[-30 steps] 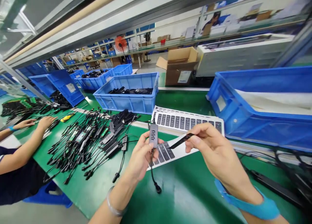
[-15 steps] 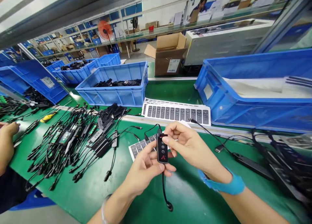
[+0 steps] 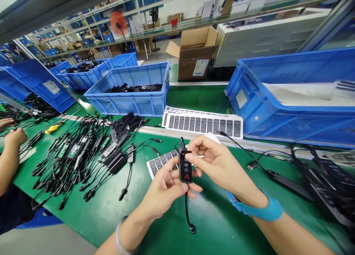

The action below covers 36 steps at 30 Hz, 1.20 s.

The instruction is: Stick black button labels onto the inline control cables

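Note:
Between the thumb and fingers of my left hand (image 3: 166, 184) is a small black cable controller (image 3: 186, 170), held almost upright with its face toward me. Its face carries plus and minus buttons and a red mark near the bottom, and a cable leaves each end. My right hand (image 3: 210, 157) pinches at the controller's upper right edge. A thin dark strip (image 3: 186, 151) juts left from that pinch across the top of the face; I cannot tell whether it is a label edge. A sheet of grey button labels (image 3: 156, 165) lies partly hidden behind my left hand.
Loose cable controllers (image 3: 73, 151) are heaped left on the green table (image 3: 91, 221). More label sheets (image 3: 205, 125) lie ahead. Blue crates (image 3: 127, 103) stand behind, a large blue crate (image 3: 299, 125) at right. Black controllers (image 3: 291, 184) lie right. Another person's hand (image 3: 15, 138) works far left.
Both hands keep the controller in nearly the same place. The dark strip at its top stands out more clearly from my right fingers. At far left, the other person's hands have shifted.

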Tool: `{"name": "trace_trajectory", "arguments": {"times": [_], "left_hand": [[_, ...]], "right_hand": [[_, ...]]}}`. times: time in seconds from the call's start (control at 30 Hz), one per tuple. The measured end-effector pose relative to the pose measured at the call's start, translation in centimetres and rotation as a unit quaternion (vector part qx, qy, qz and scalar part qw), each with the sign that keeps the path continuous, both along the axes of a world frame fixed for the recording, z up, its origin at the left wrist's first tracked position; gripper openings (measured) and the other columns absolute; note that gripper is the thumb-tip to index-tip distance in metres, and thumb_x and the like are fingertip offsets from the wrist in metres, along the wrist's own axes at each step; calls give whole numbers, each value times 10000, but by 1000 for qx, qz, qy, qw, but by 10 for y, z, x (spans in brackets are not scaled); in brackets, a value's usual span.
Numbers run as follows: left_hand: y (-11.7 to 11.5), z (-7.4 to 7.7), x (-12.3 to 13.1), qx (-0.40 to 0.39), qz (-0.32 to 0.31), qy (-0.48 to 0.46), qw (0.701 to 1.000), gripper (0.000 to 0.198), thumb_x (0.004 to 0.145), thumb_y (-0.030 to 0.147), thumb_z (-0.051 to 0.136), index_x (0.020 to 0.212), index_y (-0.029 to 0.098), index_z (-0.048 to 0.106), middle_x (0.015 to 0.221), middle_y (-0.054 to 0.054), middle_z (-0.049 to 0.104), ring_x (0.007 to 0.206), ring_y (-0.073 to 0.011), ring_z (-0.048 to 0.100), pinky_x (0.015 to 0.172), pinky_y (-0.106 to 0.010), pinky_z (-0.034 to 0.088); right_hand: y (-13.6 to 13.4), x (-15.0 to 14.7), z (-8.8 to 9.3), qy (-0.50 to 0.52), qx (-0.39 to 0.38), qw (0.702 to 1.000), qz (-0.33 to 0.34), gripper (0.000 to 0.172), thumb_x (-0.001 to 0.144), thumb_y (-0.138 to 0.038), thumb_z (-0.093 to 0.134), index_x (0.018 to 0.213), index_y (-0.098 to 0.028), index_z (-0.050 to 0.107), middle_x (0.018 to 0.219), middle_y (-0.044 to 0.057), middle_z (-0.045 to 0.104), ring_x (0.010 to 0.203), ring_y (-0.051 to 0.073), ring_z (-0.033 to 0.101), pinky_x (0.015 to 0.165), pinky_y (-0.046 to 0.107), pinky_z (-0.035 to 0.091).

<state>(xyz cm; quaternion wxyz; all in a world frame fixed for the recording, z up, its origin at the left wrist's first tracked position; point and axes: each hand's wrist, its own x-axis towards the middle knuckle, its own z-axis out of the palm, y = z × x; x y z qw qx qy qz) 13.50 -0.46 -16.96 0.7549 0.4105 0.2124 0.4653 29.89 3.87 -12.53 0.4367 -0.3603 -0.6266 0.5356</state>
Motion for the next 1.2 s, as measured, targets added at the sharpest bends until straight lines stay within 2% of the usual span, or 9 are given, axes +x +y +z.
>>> {"name": "trace_trajectory", "arguments": {"times": [0.5,0.8,1.2], "left_hand": [[0,2,0,0,1,-4,1000,508,897,114,626,1363,195,440,1126,-121,637,903,-172,684,741,-228,547],[-4,7,3,-6,26,29,999,495,913,183,630,1353,163,404,989,-92,663,867,-155,686,743,-213,538],[-5,3,4,8,29,31,999,492,916,155,616,1358,198,403,1056,-90,660,925,-166,682,784,-233,549]], "right_hand": [[-2,-3,4,-29,20,999,-16,217,873,-353,629,875,-162,524,773,18,485,559,85,499,453,179,492],[-5,-3,-1,-77,62,994,-46,161,890,-316,596,895,-162,547,764,24,522,578,100,515,466,191,472],[-4,-4,-5,-96,73,991,-63,134,872,-280,597,907,-156,557,730,14,514,592,101,499,460,183,451]]}}
